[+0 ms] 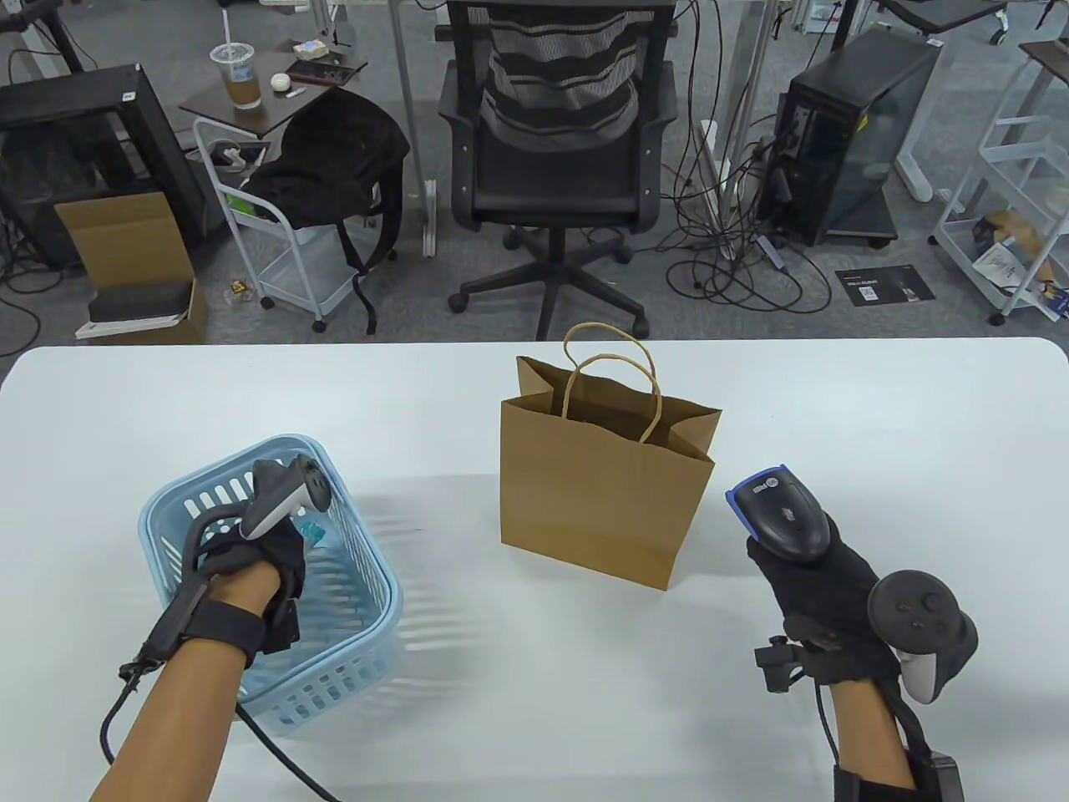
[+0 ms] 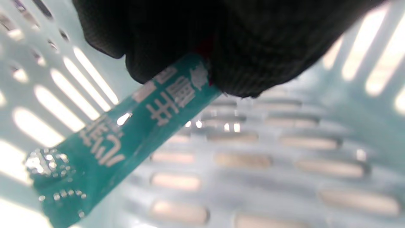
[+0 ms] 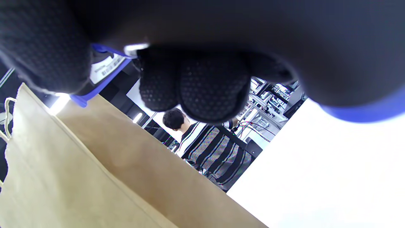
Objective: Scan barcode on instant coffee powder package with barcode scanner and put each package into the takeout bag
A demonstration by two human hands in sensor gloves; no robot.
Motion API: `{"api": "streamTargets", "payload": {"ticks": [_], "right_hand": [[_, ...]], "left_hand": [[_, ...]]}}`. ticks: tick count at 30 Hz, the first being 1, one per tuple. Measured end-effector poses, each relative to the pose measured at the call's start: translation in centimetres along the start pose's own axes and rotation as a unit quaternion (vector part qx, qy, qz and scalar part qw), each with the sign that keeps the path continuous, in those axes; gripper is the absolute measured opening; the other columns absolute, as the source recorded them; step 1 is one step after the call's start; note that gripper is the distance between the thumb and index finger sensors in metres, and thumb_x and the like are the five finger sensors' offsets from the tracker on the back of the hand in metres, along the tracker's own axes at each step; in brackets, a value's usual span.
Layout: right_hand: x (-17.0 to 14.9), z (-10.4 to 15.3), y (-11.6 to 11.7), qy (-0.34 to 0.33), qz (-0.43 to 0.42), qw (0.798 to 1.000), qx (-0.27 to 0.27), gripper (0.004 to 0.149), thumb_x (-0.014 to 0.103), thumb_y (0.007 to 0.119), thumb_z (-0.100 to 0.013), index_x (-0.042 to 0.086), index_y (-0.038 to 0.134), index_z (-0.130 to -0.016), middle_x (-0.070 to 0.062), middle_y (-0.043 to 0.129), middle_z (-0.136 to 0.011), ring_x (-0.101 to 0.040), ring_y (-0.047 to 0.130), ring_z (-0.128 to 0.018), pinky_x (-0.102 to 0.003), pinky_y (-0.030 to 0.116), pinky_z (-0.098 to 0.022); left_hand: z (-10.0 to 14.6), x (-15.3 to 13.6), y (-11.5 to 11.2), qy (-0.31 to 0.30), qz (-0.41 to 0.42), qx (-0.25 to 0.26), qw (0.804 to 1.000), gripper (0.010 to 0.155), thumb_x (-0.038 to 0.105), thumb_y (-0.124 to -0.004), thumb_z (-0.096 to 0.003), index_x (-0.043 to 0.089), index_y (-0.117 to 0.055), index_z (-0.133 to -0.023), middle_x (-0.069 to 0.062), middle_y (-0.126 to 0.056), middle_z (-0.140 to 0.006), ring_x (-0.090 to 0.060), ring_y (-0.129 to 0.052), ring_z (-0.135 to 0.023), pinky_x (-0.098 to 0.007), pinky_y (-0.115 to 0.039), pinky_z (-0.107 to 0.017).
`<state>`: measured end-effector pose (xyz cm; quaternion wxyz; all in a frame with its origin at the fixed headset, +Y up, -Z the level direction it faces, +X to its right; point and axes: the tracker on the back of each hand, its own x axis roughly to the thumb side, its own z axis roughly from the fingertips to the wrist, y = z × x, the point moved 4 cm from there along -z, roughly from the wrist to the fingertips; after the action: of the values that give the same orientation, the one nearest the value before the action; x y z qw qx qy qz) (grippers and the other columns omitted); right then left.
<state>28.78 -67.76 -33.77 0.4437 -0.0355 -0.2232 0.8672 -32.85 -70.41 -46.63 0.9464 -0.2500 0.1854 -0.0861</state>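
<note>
My left hand reaches down into a light blue slotted basket at the table's front left. In the left wrist view its fingertips pinch the top end of a teal stick package of instant coffee with white lettering; the stick hangs inside the basket. A bit of teal package shows beside the hand from above. My right hand grips a black and blue barcode scanner just right of the brown paper takeout bag, which stands open mid-table. The bag fills the right wrist view's lower left.
The white table runs wide behind and to the right of the bag. Beyond its far edge stand an office chair, a white cart and a computer tower. A person in a striped shirt shows in the right wrist view.
</note>
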Motion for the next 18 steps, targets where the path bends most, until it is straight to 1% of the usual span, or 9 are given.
{"api": "streamTargets", "payload": {"ticks": [1, 4, 8, 10, 12, 13, 14, 16, 18], "right_hand": [[0.0, 0.0, 0.0, -0.001, 0.000, 1.000, 0.000, 0.057, 0.055, 0.095, -0.045, 0.022, 0.080, -0.089, 0.002, 0.105, -0.062, -0.018, 0.108, -0.044, -0.041, 0.089, -0.043], [0.2, 0.1, 0.0, -0.004, -0.003, 1.000, -0.001, 0.057, 0.055, 0.095, -0.045, 0.022, 0.079, -0.089, 0.002, 0.105, -0.062, -0.018, 0.108, -0.044, -0.041, 0.089, -0.043], [0.2, 0.0, 0.0, -0.004, -0.006, 1.000, 0.000, 0.057, 0.055, 0.095, -0.045, 0.022, 0.079, -0.089, 0.002, 0.105, -0.062, -0.018, 0.108, -0.044, -0.041, 0.089, -0.043], [0.2, 0.1, 0.0, -0.005, -0.008, 1.000, 0.000, 0.057, 0.055, 0.095, -0.045, 0.022, 0.080, -0.089, 0.002, 0.105, -0.062, -0.019, 0.108, -0.044, -0.041, 0.089, -0.043], [0.2, 0.1, 0.1, -0.007, -0.009, 1.000, 0.000, 0.057, 0.055, 0.095, -0.045, 0.022, 0.080, -0.089, 0.002, 0.105, -0.062, -0.019, 0.108, -0.044, -0.041, 0.089, -0.043], [0.3, 0.1, 0.1, -0.008, -0.009, 1.000, 0.000, 0.057, 0.055, 0.095, -0.045, 0.022, 0.079, -0.090, 0.002, 0.105, -0.062, -0.018, 0.108, -0.044, -0.041, 0.089, -0.043], [0.3, 0.1, 0.0, -0.009, -0.010, 1.000, 0.000, 0.057, 0.055, 0.095, -0.045, 0.022, 0.079, -0.089, 0.002, 0.105, -0.062, -0.019, 0.108, -0.044, -0.041, 0.089, -0.043], [0.4, 0.1, 0.0, -0.010, -0.010, 1.000, -0.001, 0.057, 0.055, 0.095, -0.045, 0.022, 0.079, -0.089, 0.002, 0.105, -0.062, -0.019, 0.108, -0.044, -0.041, 0.089, -0.043], [0.3, 0.1, 0.0, -0.010, -0.010, 1.000, -0.002, 0.057, 0.055, 0.095, -0.045, 0.022, 0.079, -0.089, 0.002, 0.105, -0.062, -0.018, 0.108, -0.044, -0.041, 0.089, -0.043]], "left_hand": [[0.3, -0.3, 0.8, 0.002, 0.012, 0.012, 1.000, 0.050, 0.040, -0.090, -0.0396, 0.016, -0.083, -0.083, -0.001, -0.068, -0.106, -0.034, -0.084, -0.099, -0.051, -0.069, -0.079], [1.1, -1.3, 2.9, 0.000, 0.092, 0.044, 0.995, 0.050, 0.040, -0.090, -0.0393, 0.015, -0.084, -0.083, -0.002, -0.070, -0.105, -0.036, -0.085, -0.099, -0.051, -0.069, -0.078], [3.2, -2.9, 6.0, -0.011, 0.186, 0.116, 0.976, 0.050, 0.039, -0.090, -0.0400, 0.015, -0.083, -0.083, -0.003, -0.069, -0.105, -0.035, -0.087, -0.097, -0.051, -0.071, -0.076], [4.4, -3.8, 7.6, -0.024, 0.229, 0.152, 0.961, 0.050, 0.039, -0.089, -0.0395, 0.016, -0.083, -0.083, -0.002, -0.069, -0.105, -0.034, -0.090, -0.095, -0.050, -0.073, -0.075], [6.3, -4.4, 9.3, -0.072, 0.300, 0.185, 0.933, 0.050, 0.038, -0.089, -0.0394, 0.016, -0.082, -0.084, -0.002, -0.069, -0.105, -0.034, -0.090, -0.094, -0.050, -0.074, -0.075], [7.0, -4.5, 9.8, -0.089, 0.319, 0.196, 0.923, 0.050, 0.038, -0.088, -0.0397, 0.017, -0.081, -0.084, -0.002, -0.068, -0.105, -0.033, -0.089, -0.094, -0.050, -0.073, -0.075], [8.0, -4.6, 10.5, -0.118, 0.342, 0.214, 0.907, 0.050, 0.038, -0.087, -0.0396, 0.017, -0.081, -0.085, -0.001, -0.067, -0.106, -0.032, -0.089, -0.094, -0.050, -0.073, -0.075], [9.6, -4.7, 11.3, -0.154, 0.367, 0.235, 0.887, 0.050, 0.038, -0.085, -0.0392, 0.019, -0.080, -0.085, 0.000, -0.067, -0.105, -0.031, -0.090, -0.093, -0.050, -0.073, -0.074], [11.7, -4.7, 12.3, -0.198, 0.393, 0.263, 0.859, 0.050, 0.040, -0.085, -0.0386, 0.019, -0.081, -0.084, 0.000, -0.069, -0.104, -0.031, -0.092, -0.091, -0.050, -0.075, -0.072]]}}
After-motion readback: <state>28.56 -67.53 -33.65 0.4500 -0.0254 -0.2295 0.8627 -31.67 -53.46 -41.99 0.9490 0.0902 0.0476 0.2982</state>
